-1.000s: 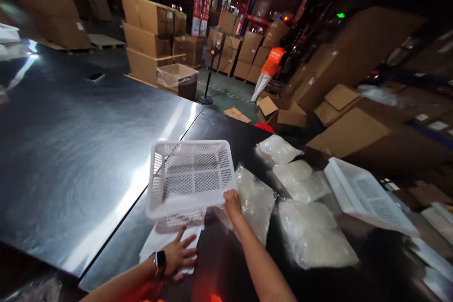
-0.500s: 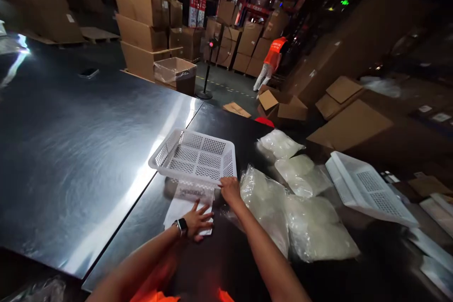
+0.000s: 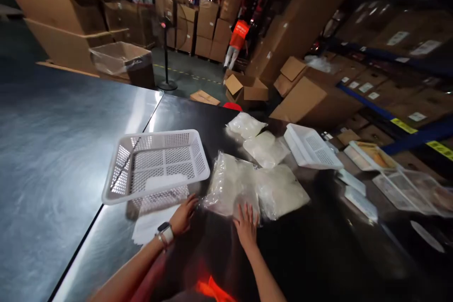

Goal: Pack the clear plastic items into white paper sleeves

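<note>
My right hand (image 3: 247, 229) lies with fingers spread on the near edge of a clear plastic bag (image 3: 226, 184) with pale contents. Close by are several similar bags, among them one to the right (image 3: 281, 191) and one farther back (image 3: 246, 125). My left hand (image 3: 183, 216), with a watch on its wrist, is stretched out just in front of the white perforated plastic basket (image 3: 201, 165), holding nothing that I can see. White sheets or flat bags (image 3: 150, 224) lie left of that hand, partly under the basket's near side.
Toward the right stand a white stacked basket pair (image 3: 311, 146) and clear trays (image 3: 399, 191). Beyond the dark table (image 3: 318, 255) are open cartons (image 3: 244, 87), a lined carton (image 3: 122, 59), a stand fan (image 3: 165, 56) and a person in an orange vest (image 3: 238, 40).
My right hand has let go of the basket rim and moved right onto a plastic bag. My left hand has left the white sheets, shifting toward the bags. The view has turned right.
</note>
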### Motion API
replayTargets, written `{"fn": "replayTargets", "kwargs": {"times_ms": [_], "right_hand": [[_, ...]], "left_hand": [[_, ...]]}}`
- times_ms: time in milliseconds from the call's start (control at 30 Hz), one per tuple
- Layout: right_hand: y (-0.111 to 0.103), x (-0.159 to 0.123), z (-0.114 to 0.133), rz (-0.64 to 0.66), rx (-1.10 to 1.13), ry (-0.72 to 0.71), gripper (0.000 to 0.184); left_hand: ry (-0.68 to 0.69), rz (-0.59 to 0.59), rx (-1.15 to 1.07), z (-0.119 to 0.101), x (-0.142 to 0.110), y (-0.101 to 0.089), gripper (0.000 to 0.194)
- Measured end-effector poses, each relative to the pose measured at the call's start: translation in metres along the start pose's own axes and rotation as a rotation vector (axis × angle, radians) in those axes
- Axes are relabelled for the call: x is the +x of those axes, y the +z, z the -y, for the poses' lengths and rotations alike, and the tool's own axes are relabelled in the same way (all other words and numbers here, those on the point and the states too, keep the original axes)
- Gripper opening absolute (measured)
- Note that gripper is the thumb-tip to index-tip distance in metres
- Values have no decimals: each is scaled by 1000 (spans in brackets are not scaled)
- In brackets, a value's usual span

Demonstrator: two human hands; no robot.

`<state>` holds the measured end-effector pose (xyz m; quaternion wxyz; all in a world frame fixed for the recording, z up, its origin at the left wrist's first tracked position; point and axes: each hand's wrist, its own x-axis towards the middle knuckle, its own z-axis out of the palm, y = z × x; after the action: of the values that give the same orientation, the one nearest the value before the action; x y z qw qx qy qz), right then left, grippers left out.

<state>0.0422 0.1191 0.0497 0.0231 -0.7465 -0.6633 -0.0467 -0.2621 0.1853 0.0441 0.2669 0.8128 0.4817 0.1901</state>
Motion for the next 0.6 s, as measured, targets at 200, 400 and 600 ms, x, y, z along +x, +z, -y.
{"fn": "replayTargets", "kwargs": {"times_ms": [200,400,600], "right_hand": [[-19,16,-21,136,52,-6,68],[-26,57,-45,160,137,-92,38],[-4,56,-34,15,158,-74,34]], "left_hand": [[8,53,36,-36,68,17,50],[210,147,113,-102,85,47,44],[224,205,197,-149,125,97,27]]}}
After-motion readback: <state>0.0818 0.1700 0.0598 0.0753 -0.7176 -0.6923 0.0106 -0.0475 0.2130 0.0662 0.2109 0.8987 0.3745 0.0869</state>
